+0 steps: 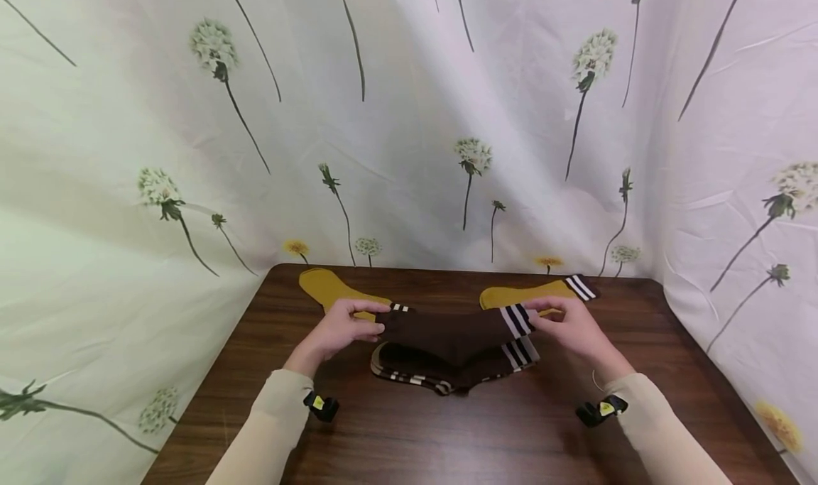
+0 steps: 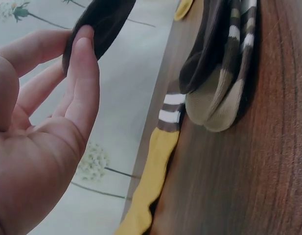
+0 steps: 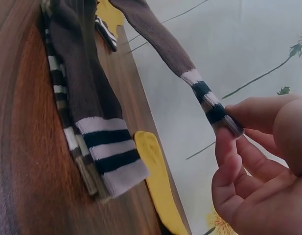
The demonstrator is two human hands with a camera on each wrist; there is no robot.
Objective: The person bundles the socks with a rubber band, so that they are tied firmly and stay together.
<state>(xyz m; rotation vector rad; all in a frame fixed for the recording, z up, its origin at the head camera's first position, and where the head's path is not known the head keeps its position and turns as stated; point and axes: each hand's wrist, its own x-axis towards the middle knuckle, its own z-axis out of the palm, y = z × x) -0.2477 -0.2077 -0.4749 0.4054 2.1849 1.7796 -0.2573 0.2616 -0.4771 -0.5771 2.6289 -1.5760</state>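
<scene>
A dark brown sock [image 1: 447, 332] with a striped cuff stretches between both hands above the table. My left hand [image 1: 337, 331] pinches its toe end [image 2: 109, 24] between thumb and fingers. At the cuff [image 3: 204, 95], banded pale and black, my right hand [image 1: 571, 325] pinches the edge with thumb and fingertips. Just below lies a pile of socks. Its top one is another brown sock [image 3: 87, 73] with the same kind of cuff [image 1: 520, 352]. Under that are striped socks [image 1: 418, 380] with beige toes [image 2: 224, 105].
Behind the left hand lies a mustard yellow sock [image 1: 322, 284] with a white-striped dark cuff [image 2: 169, 108]. Another yellow sock [image 1: 517, 295] lies behind the right hand. The dark wood table [image 1: 447, 435] ends at a white curtain [image 1: 409, 151] printed with dandelions.
</scene>
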